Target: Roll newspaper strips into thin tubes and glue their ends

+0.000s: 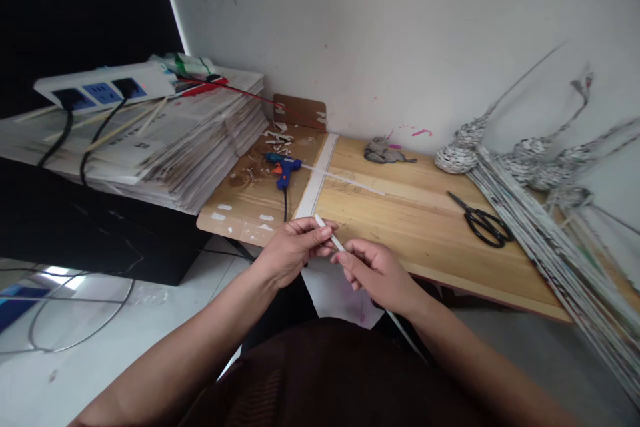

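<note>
My left hand pinches the upper end of a thin rolled paper tube, just in front of the table's front edge. Lower on the same tube, my right hand is closed round it with thumb and fingers. The tube slants down to the right, passes under my right wrist and comes out below it near my lap. Beyond my hands, a blue hot glue gun lies on a brown cardboard sheet, with a long pale glue stick reaching out of its back.
Black scissors lie on the wooden table, left of a bundle of long paper tubes. Several woven paper pieces lean near the wall. A grey cloth is at the back. Stacked newspapers carry a power strip.
</note>
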### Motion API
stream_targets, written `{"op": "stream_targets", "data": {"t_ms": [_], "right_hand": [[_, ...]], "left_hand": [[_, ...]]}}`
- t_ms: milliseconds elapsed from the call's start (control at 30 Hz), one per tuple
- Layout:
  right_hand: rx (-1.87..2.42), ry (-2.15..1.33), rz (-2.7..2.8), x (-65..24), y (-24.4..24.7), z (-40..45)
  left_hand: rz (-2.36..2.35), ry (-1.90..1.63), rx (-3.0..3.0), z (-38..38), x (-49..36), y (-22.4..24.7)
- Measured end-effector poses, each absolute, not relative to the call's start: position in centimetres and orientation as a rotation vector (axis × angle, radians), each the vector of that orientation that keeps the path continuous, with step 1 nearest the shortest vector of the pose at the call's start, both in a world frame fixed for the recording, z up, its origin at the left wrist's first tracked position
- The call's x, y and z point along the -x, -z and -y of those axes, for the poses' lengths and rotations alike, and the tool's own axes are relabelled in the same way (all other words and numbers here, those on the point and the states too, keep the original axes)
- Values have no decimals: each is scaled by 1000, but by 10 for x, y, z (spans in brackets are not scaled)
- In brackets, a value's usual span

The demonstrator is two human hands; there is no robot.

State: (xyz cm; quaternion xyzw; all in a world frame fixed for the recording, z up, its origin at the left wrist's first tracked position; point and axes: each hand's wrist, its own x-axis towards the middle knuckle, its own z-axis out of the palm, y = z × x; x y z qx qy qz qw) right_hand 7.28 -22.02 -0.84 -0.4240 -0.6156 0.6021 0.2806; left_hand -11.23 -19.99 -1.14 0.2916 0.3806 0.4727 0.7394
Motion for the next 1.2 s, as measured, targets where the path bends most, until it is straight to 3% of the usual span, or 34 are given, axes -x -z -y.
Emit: {"op": "stream_targets", "data": {"t_ms": [100, 300, 367, 433, 600, 667, 1000, 1200], "right_hand": [[1202, -1430, 1774, -75, 3, 225], [909, -2147, 1274, -82, 15, 221], [839, -2222, 1185, -83, 18, 220], [894, -2120, 1248, -83, 17, 220], [1213, -1491, 1705, -84, 6, 226], [1246, -1436, 1756, -85, 4, 228], [830, -2168, 1137, -96, 20, 223], [631, -2283, 1035, -101, 24, 219]], "left_hand": [[-851, -1039, -631, 199, 111, 11], [-796, -972, -642, 199, 106, 11], [-800, -979, -653, 199, 104, 10], [-822, -1004, -665, 198, 102, 9], [-903, -1037, -708, 196, 98, 12], [-905, -1034, -722, 195, 96, 13], [-852, -962, -726, 194, 89, 8], [-811, -914, -770, 193, 86, 10]]}}
